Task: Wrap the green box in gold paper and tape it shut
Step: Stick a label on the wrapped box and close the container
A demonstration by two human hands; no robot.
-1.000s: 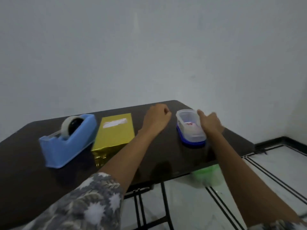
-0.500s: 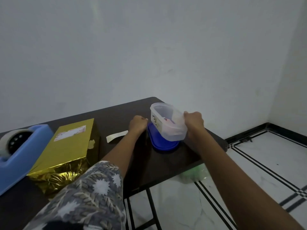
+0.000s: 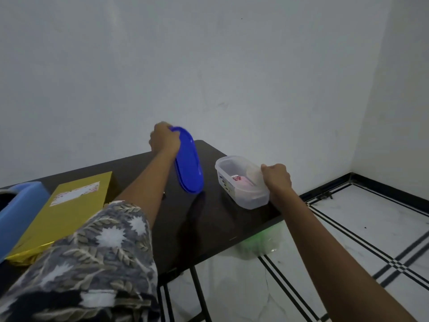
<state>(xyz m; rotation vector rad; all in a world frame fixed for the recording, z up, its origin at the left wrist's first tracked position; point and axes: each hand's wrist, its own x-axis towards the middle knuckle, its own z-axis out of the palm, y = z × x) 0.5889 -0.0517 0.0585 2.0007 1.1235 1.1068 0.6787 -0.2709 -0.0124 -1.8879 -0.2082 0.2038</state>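
Fig. View down my own arms over a dark, glossy rectangular surface (image 3: 209, 228), with the white wall at 12 o'clock. My left fingers (image 3: 166, 129) are curled tight round the upper end of a blue oval plastic lid (image 3: 189, 166). The lid stands almost on edge, its flat face turned toward 3 o'clock. Its lower end hangs just over the surface, and I cannot tell whether the two touch. At 3 o'clock of the lid, a little apart from it, a clear oval plastic tub (image 3: 241, 194) stands upright and uncovered near the surface's right edge. My right fingers (image 3: 267, 169) pinch its rim on the side nearest 3 o'clock. Inside the tub lies a small white item with red print (image 3: 236, 178), too blurred to identify.

The rectangular box wrapped in gold paper (image 3: 69, 219) lies flat at 9 o'clock of my left forearm, well apart from the lid and tub. A white rectangular label (image 3: 74, 194) is on its top face, and the paper at its near end is crumpled. At 9 o'clock of the box, just beside it, is a light blue plastic tape dispenser (image 3: 18, 210), cut off by the frame. My grey leaf-patterned sleeve (image 3: 92, 263) covers the box's near right corner. At 5 o'clock, under the surface's edge, a translucent green bag (image 3: 255, 245) sits on the white tiled floor (image 3: 348, 240)
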